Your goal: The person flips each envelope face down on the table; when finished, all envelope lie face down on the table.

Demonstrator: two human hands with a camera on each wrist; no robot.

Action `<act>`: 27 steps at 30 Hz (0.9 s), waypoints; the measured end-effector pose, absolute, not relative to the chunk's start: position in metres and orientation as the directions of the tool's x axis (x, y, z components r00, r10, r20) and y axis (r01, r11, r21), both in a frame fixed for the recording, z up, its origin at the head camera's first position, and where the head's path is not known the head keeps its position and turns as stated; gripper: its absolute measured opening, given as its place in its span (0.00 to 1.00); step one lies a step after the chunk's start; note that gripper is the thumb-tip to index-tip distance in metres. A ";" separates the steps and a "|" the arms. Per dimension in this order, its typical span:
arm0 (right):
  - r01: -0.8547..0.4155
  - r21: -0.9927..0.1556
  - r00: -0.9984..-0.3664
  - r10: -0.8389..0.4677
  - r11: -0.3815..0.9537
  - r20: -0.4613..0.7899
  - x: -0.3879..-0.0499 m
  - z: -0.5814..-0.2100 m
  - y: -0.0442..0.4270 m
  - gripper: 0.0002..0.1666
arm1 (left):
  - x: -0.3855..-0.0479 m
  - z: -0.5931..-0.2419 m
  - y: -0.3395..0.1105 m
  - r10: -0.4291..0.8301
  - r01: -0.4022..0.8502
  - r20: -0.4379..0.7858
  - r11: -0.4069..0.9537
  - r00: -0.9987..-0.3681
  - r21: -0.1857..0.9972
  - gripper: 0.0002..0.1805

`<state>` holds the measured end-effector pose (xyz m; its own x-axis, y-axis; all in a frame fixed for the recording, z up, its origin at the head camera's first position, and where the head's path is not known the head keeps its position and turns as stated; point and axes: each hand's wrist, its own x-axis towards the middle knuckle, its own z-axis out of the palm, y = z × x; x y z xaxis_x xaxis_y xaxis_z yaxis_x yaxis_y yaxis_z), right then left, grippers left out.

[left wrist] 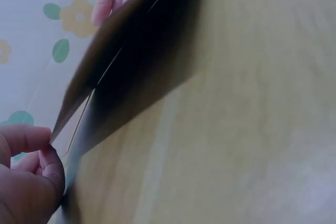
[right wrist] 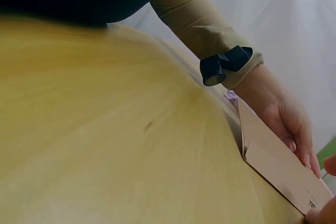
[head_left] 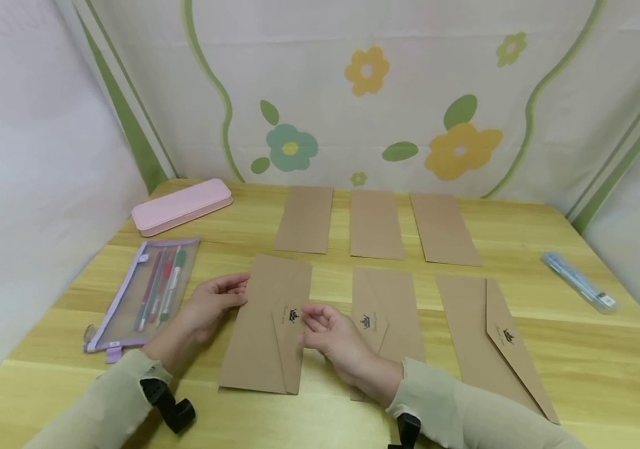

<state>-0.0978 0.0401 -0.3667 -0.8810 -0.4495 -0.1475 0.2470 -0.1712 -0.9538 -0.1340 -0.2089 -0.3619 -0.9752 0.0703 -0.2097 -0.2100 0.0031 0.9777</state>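
Observation:
In the head view a brown kraft envelope (head_left: 264,312) with a crown print lies before me, its pointed flap on the right side. My left hand (head_left: 211,308) pinches its left edge between thumb and fingers. The left wrist view has this hand (left wrist: 31,169) holding the envelope (left wrist: 97,69) tilted, its underside dark. At the envelope's right edge, near the print, my right hand (head_left: 339,343) touches with thumb and fingertips, which stand apart. Its fingertips show at the right border of the right wrist view, by the envelope (right wrist: 283,174). My right forearm covers part of a second envelope (head_left: 390,299).
A third flapped envelope (head_left: 466,330) lies to the right. Three plain ones, left (head_left: 304,218), middle (head_left: 376,224) and right (head_left: 445,227), form a back row. A mesh pen pouch (head_left: 151,293) and pink case (head_left: 182,206) lie left, a blue pack (head_left: 578,280) right.

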 end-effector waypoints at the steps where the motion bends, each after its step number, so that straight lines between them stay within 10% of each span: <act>1: 0.249 -0.953 -0.882 -0.448 -0.175 -0.149 -0.098 -0.367 0.040 0.35 | -0.134 -0.362 -0.209 0.073 -0.209 -0.208 -0.004 -0.975 0.978 0.30; 27: 0.264 -0.937 -0.899 -0.410 -0.227 -0.154 -0.099 -0.370 0.034 0.29 | -0.126 -0.331 -0.172 0.204 -0.130 -0.064 -0.327 -0.977 0.936 0.17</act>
